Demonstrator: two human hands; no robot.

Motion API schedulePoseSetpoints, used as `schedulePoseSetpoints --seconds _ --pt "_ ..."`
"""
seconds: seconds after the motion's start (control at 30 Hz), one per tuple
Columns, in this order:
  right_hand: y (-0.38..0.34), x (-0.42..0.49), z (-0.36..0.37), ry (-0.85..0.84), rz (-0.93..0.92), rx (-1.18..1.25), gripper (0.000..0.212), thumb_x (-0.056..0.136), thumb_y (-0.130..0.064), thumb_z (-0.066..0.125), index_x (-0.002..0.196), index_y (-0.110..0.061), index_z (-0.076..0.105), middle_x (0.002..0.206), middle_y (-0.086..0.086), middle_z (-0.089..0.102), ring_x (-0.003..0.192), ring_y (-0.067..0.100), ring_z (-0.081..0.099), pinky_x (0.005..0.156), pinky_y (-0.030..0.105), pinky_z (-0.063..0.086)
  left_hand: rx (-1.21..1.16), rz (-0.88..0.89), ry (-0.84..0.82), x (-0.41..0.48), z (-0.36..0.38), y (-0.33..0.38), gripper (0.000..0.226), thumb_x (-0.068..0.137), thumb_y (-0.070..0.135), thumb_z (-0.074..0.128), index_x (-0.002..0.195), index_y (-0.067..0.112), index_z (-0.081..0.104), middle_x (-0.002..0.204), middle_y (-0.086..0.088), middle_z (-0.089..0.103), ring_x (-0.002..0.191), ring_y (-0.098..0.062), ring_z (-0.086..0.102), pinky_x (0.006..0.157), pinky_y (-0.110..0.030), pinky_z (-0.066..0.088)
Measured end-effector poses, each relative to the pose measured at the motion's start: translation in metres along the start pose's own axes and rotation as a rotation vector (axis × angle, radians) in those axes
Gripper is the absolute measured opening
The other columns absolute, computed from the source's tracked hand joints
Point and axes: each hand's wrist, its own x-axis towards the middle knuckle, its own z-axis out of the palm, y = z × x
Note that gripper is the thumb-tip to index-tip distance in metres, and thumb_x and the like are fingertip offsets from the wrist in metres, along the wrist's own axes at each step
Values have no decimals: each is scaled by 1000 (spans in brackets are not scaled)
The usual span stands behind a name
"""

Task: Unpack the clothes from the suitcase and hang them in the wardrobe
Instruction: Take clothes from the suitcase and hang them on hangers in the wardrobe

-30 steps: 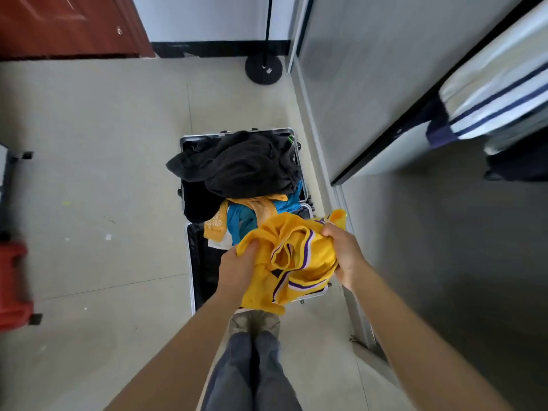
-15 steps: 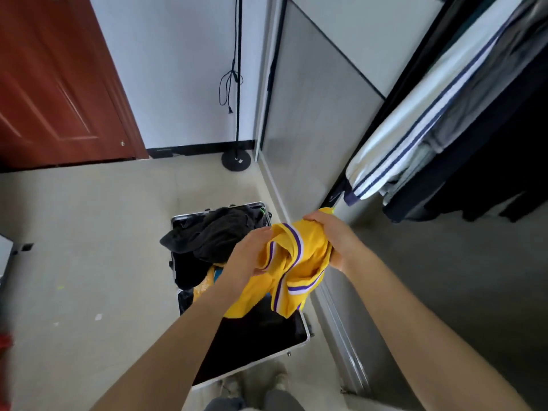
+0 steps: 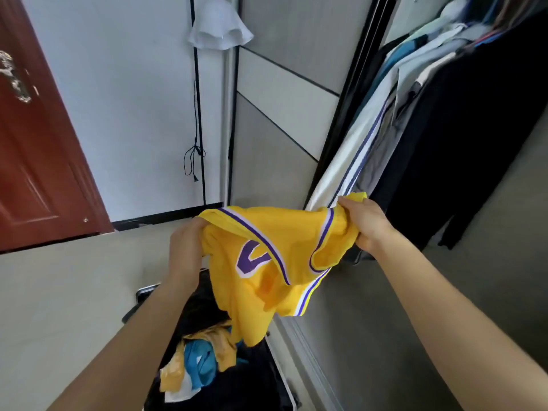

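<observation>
Room: pale floor [image 3: 59, 292]; wardrobe [image 3: 353, 108] open on the right, hung clothes [image 3: 444, 129] inside.
Hands: left hand [image 3: 185, 250] and right hand [image 3: 363, 225] each grip a top edge of the yellow jersey [image 3: 267, 262].
Jersey: held above the open suitcase [image 3: 146, 289], near the wardrobe.
Advice: find both shoulders and pull the cloth flat before hanging it; no hanger is visible.

Two hands up: the left hand [image 3: 185, 250] and the right hand [image 3: 363, 223]. One yellow jersey [image 3: 267, 280] is shared between them, with one purple mark [image 3: 252, 258] showing on it. One suitcase [image 3: 146, 291] sits below, holding one teal garment [image 3: 197, 363], one more yellow piece [image 3: 173, 372] and dark clothes [image 3: 252, 381] too bunched to count. One wardrobe [image 3: 296, 99], its hanging clothes [image 3: 355, 149] overlapping too much for a firm number. One red door [image 3: 35, 173], and one floor lamp [image 3: 198, 114] with one white shade [image 3: 220, 28].
</observation>
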Motion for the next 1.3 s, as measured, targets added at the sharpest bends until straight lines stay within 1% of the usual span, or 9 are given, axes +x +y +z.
schedulePoseSetpoints --seconds 0.13,0.3,0.37,0.5,0.6,0.77,0.97,1.1,1.3 --pt "-36 4 -24 -107 -164 -136 10 98 -22 57 97 -12 60 80 8 63 69 19 64 62 30 58 208 116 -358 -18 7 -5 30 79 27 57 51 18 51 48 7 47 51 -7 46 57 -28 38" --pt "-63 6 -20 -346 -198 -270 18 96 -26 60 109 -14 65 98 10 73 89 25 72 80 37 59 870 -1 -1030 -26 33 -13 21 76 38 63 66 21 58 60 5 46 60 -8 45 63 -28 38" --pt "-71 8 -21 -415 -200 -326 25 95 -27 62 117 -15 65 105 8 74 95 24 71 86 39 57 934 4 -1031 -24 50 -14 8 85 24 61 85 30 66 79 12 58 79 -8 58 70 -19 44" --pt "-83 9 -30 -491 -228 -479 22 93 -24 65 111 -12 69 106 8 74 98 25 71 91 40 56 507 6 -559 -9 81 2 68 70 28 65 136 24 49 136 -2 53 124 -22 51 106 -36 41" --pt "-88 8 -37 -511 -231 -573 18 89 -20 68 104 -9 71 103 10 74 96 26 71 91 42 56 229 3 -538 -13 104 24 92 62 27 65 148 25 34 153 -2 34 141 -18 32 114 -37 29" --pt "-99 5 -53 -604 -241 -692 19 87 -12 66 103 -2 71 104 15 72 99 31 69 94 46 54 392 85 -840 -16 153 46 100 58 31 73 148 33 29 147 2 40 135 -18 38 111 -39 34" --pt "-115 1 -96 -595 -265 -827 22 81 -7 67 102 -2 73 100 11 74 95 26 70 88 42 58 570 120 -984 -17 193 56 28 78 15 75 105 19 68 102 1 72 95 -13 68 87 -29 55" --pt "-118 4 -137 -308 -374 -1127 42 77 -11 73 118 -18 68 93 -12 65 87 8 62 69 16 48 460 143 -916 -22 205 82 16 79 19 77 88 26 65 85 5 72 78 -9 69 63 -19 53" --pt "-95 42 -203 354 -385 -1425 34 83 -6 54 111 -21 65 105 2 65 91 24 62 67 32 46 350 138 -995 -24 227 130 46 69 43 82 99 9 72 92 -7 76 84 -23 73 79 -32 57"
